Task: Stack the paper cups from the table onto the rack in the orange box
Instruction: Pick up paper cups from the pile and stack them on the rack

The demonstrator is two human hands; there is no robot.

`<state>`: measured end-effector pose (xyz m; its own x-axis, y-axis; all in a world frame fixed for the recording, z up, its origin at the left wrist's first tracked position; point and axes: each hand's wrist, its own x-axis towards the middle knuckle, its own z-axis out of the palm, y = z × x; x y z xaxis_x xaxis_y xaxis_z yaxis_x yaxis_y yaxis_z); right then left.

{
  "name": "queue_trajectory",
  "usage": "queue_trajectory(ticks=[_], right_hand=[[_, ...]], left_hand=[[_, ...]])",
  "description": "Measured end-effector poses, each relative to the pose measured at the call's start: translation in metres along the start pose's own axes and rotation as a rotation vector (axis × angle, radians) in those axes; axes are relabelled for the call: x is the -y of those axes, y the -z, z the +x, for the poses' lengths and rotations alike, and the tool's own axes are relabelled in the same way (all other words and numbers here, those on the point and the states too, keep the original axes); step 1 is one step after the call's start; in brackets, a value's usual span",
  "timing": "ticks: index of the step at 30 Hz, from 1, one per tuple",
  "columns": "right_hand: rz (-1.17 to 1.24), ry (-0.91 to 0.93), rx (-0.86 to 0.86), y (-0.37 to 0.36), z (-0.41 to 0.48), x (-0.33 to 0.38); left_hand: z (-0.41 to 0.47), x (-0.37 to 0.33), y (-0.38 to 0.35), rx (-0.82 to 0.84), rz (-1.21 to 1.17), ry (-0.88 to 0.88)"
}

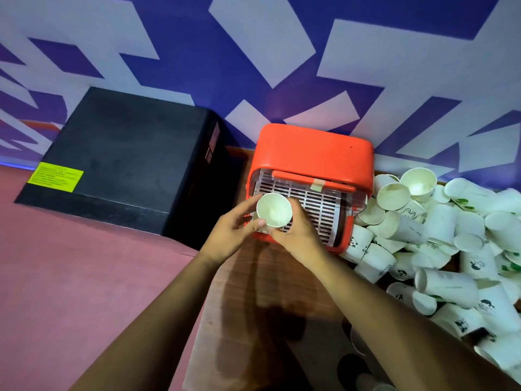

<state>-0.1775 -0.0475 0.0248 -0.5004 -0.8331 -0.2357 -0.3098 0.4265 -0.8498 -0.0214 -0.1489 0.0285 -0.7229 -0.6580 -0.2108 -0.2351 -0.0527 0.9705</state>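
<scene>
1. Both hands are on one paper cup [274, 209], mouth up, right over the front left corner of the rack [307, 204] in the orange box [314, 153].
2. The left hand [231, 235] curls round the cup's left side, thumb pressed by the rim; the right hand [296, 232] pinches it from the right and below. Neither hand is spread flat.
3. There may be a second cup under the held one, but the hands hide it, so I cannot tell whether this is a stack or a single cup.
4. The rest of the rack shows bare slats: no other cup stands on it as far as I can see.
5. At the desk's right edge lies a big heap of loose cups [439, 235], tumbled on their sides and touching the box's right wall.
6. My call: the task is barely begun, with nearly the whole heap left to move.
</scene>
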Motion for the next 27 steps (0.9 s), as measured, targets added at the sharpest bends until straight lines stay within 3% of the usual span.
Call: queue_trajectory(ticks=[8,18,24,27], right_hand=[[-0.159,-0.053,0.193,0.008,0.006,-0.018],[-0.199,-0.048,0.179,0.015,0.006,-0.017],[-0.286,-0.024,0.064,0.082,-0.034,-0.038],[-0.351,-0.053,-0.091,0.126,-0.059,-0.071]], left_hand=[[0.011,0.012,-0.013,-0.103,0.504,-0.004],[0.014,0.02,-0.022,-0.108,0.584,0.012],[-0.013,0.003,-0.04,-0.251,0.571,-0.015],[-0.024,0.0,-0.078,-0.088,0.621,-0.105]])
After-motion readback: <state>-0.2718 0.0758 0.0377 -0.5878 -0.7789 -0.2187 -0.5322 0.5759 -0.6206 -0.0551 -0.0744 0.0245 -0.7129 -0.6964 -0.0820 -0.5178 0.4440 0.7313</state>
